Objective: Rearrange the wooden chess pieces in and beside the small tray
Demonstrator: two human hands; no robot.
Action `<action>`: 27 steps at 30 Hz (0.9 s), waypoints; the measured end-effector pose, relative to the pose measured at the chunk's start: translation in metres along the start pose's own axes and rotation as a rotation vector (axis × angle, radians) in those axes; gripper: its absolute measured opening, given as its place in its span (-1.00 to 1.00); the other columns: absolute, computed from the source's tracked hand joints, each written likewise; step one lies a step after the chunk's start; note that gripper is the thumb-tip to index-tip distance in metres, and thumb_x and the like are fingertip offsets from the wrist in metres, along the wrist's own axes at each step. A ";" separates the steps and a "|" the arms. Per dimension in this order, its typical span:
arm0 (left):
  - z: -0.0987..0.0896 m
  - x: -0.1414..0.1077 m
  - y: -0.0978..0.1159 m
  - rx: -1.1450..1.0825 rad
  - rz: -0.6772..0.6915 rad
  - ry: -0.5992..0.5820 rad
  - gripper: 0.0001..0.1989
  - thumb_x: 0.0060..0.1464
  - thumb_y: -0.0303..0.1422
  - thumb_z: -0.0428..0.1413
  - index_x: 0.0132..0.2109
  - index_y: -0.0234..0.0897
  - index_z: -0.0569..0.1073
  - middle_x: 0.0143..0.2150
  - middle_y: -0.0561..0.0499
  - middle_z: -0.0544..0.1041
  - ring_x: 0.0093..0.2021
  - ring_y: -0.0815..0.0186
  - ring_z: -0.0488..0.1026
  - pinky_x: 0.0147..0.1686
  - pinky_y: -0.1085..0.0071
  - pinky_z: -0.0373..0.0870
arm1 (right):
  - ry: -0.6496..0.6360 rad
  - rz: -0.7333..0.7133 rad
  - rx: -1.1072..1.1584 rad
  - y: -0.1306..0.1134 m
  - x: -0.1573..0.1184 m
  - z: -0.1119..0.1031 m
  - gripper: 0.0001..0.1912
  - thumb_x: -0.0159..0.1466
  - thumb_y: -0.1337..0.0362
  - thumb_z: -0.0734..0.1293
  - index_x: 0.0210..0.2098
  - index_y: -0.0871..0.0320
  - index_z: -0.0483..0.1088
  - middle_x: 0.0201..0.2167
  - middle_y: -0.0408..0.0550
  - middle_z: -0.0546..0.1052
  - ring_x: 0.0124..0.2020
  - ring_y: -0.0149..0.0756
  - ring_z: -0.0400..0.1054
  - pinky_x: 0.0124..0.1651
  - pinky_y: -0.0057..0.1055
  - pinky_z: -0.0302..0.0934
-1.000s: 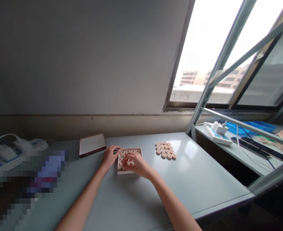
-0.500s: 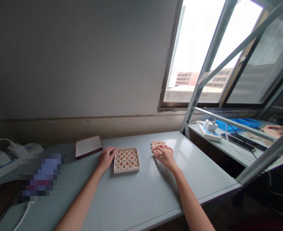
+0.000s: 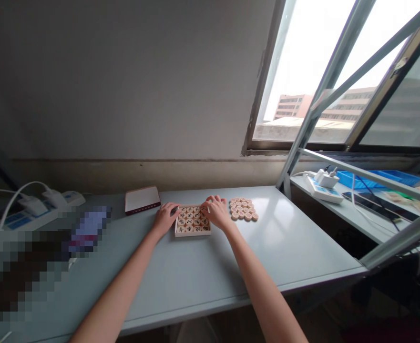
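A shallow pale box [image 3: 193,234] holds Chinese chess pieces [image 3: 189,222] with dark characters, set in rows. My left hand [image 3: 164,218] grips the box's left side, its fingers curled over the edge. Against the right side, near the far corner, my right hand [image 3: 217,212] is closed with its fingers bent over the rim; it covers part of that edge, and its fingertips are partly hidden. Just right of this hand, a patch of loose chess pieces [image 3: 242,209] with reddish characters lies in close rows on the grey table [image 3: 195,281].
Behind and left of the box lies a dark-red-sided lid [image 3: 142,200]. Farther left are a blurred phone [image 3: 90,231] and a power strip [image 3: 34,212] with plugs. A metal frame post [image 3: 304,126] rises at the right, beside another desk with a power strip [image 3: 324,186] and blue trays [image 3: 377,178].
My right hand has left the loose pieces and moved left to the box's right side. The loose pieces are now uncovered. My left hand stays at the box, and the view has shifted.
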State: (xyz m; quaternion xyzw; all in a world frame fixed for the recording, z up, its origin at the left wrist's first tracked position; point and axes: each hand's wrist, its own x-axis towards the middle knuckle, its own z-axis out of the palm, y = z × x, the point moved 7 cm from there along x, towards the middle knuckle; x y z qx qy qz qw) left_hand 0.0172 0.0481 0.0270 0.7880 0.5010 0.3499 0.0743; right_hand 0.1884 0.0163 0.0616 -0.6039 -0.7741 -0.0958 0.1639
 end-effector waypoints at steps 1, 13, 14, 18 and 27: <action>0.000 0.000 -0.001 0.003 -0.002 0.003 -0.73 0.05 -0.30 -0.08 -0.19 -0.32 0.42 -0.19 -0.07 0.45 -0.13 0.23 0.34 -0.09 0.30 0.25 | 0.007 0.001 -0.036 -0.004 0.001 0.002 -0.79 0.22 0.28 0.16 -0.26 0.08 0.41 -0.18 0.00 0.36 -0.12 -0.20 0.10 -0.09 -0.23 -0.07; -0.002 -0.003 0.002 0.053 -0.036 -0.004 -0.78 0.04 -0.34 -0.06 -0.21 -0.28 0.43 -0.20 -0.03 0.45 -0.14 0.28 0.34 -0.09 0.34 0.25 | 0.054 0.105 0.074 0.004 -0.014 0.006 -0.81 0.19 0.19 0.20 -0.29 0.12 0.37 -0.15 0.01 0.34 -0.10 -0.17 0.07 -0.09 -0.19 -0.15; -0.003 -0.003 0.002 0.051 -0.035 -0.008 -0.78 0.04 -0.34 -0.06 -0.21 -0.28 0.43 -0.20 -0.02 0.45 -0.14 0.28 0.34 -0.09 0.34 0.25 | 0.060 0.098 0.088 0.003 -0.014 0.005 -0.83 0.19 0.21 0.20 -0.28 0.11 0.36 -0.15 0.00 0.34 -0.10 -0.17 0.07 -0.10 -0.21 -0.14; -0.004 -0.004 0.003 0.040 -0.029 -0.016 -0.78 0.05 -0.35 -0.06 -0.21 -0.26 0.43 -0.20 -0.01 0.45 -0.14 0.30 0.33 -0.09 0.35 0.25 | 0.057 0.052 0.131 -0.005 -0.015 0.005 -0.87 0.18 0.34 0.18 -0.31 0.09 0.34 -0.21 -0.07 0.40 -0.13 -0.21 0.12 -0.11 -0.24 -0.15; -0.002 -0.005 0.003 0.030 -0.012 -0.015 -0.78 0.04 -0.37 -0.06 -0.19 -0.27 0.42 -0.19 -0.02 0.45 -0.13 0.30 0.33 -0.09 0.37 0.25 | 0.210 0.155 0.332 0.012 -0.007 -0.001 -0.80 0.22 0.33 0.10 -0.23 0.11 0.30 -0.26 -0.08 0.46 -0.22 -0.26 0.23 -0.13 -0.29 -0.09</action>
